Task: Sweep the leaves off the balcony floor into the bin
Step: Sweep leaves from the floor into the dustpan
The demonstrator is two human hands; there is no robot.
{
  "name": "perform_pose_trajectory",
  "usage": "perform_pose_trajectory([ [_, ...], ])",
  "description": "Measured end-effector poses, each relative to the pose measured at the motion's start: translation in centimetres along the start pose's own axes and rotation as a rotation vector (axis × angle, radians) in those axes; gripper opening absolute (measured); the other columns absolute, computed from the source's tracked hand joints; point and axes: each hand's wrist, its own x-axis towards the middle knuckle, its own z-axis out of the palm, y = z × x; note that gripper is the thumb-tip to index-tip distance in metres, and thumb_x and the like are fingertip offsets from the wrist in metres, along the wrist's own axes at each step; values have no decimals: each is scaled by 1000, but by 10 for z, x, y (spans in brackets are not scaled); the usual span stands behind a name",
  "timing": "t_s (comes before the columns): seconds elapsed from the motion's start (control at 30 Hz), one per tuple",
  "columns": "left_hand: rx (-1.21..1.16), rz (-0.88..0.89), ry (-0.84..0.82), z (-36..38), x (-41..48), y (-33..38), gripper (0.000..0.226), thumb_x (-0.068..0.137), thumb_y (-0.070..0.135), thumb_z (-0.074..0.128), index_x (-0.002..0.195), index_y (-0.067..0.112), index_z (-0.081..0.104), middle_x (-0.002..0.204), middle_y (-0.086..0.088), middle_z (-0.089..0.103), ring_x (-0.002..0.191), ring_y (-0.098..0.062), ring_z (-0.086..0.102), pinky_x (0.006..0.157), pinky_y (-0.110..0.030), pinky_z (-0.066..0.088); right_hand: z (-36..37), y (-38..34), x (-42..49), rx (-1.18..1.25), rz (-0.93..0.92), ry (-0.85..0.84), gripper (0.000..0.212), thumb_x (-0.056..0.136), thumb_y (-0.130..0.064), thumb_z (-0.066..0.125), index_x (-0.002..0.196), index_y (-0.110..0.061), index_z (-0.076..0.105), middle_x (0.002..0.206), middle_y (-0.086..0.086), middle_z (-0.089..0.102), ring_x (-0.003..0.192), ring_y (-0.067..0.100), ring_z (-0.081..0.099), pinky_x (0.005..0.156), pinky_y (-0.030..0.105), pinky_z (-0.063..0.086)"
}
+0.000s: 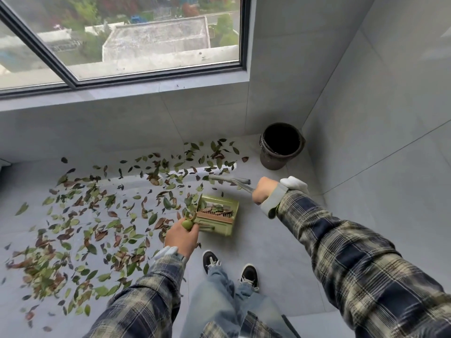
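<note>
Clock frame: 12 o'clock is the window wall, read from the person's feet.
Leaves: scattered green and brown leaves (41,267) lie on the grey tiled balcony floor (268,240), in a broad band from 8 o'clock round to 12 o'clock, thickest at 8 to 9 o'clock.
Bin: the dark round plastic bin (275,162) stands upright in the corner at 1 o'clock, its mouth open upward, well apart from most of the leaves.
Dustpan: an olive-green box-shaped plastic dustpan (219,226) sits on the floor at 12 o'clock, just ahead of the feet. Its opening shows from above, with leaves lying inside and brown comb teeth along one edge.
Broom: a blurred grey broom head (227,179) lies among the leaves beyond the dustpan, its long axis running 9 to 3 o'clock. A thin metal shaft slants from it toward 4 o'clock into the hand.
Left grip (181,236): clenched round the green rounded knob at the dustpan's 8 o'clock side.
Right grip (264,192): clenched round the broom shaft, at 1 o'clock.
Person: plaid sleeves, blue jeans, black sneakers (210,261) with toes pointing to 12 o'clock.
Window (146,32): dark-framed, above the wall at 11 to 12 o'clock.
</note>
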Motion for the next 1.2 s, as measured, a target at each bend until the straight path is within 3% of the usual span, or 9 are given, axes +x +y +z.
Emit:
perform_pose_trajectory([
  [0.17,69,10,-4,-13,31,12,23,92,41,57,77,22,60,65,8,51,60,-13,49,49,-21,27,18,-18,46,61,51,-33,39,44,-26,62,81,-16,63,83,2,69,83,23,64,84,34,56],
  [0.3,38,34,-43,-20,63,15,21,91,36,60,76,22,60,63,8,50,61,-17,50,51,-23,32,32,-19,109,71,133,-91,45,38,-33,65,80,-17,65,81,4,72,83,27,66,86,40,55],
  [0.5,27,32,-100,-25,107,6,20,90,37,59,73,26,56,65,6,52,65,-19,54,54,-22,38,-32,-80,53,55,59,-106,9,77,-17,65,84,-12,62,83,4,67,80,25,62,74,26,46],
  [0.6,31,22,-119,-24,125,1,27,90,39,59,67,28,48,66,6,52,68,-22,55,62,-25,44,-30,-89,83,28,61,-88,29,55,-24,66,83,-15,67,77,-2,72,76,23,69,88,31,52],
  [0.67,28,22,-131,-24,135,0,26,88,42,59,69,28,49,69,5,56,69,-21,58,66,-27,51,-23,-88,114,42,56,-80,38,49,-25,64,86,-17,67,76,1,73,75,25,71,88,36,55],
  [0.9,42,44,-131,-36,160,5,18,87,45,56,84,27,60,70,4,63,63,-15,58,55,-22,41,-57,-131,96,251,38,31,18,82,-15,61,96,-6,65,84,12,67,83,31,67,81,35,55],
  [1.0,38,41,-157,-43,159,7,16,88,42,58,78,29,58,67,8,59,62,-12,56,52,-21,37,-56,-137,103,267,24,60,17,82,-17,59,96,-7,63,90,14,68,91,35,70,88,42,58],
  [1.13,11,28,-134,-48,162,10,17,89,37,59,74,30,57,65,8,59,59,-11,55,48,-20,34,-61,-145,110,273,7,25,16,84,-13,59,98,-6,63,91,12,68,90,33,69,85,39,56],
  [1.2,6,18,-124,-43,167,10,18,88,38,58,72,31,55,66,5,60,63,-17,57,52,-21,38,-56,-144,119,184,19,-11,20,72,-18,66,91,-13,64,88,8,70,86,29,69,86,36,56],
])
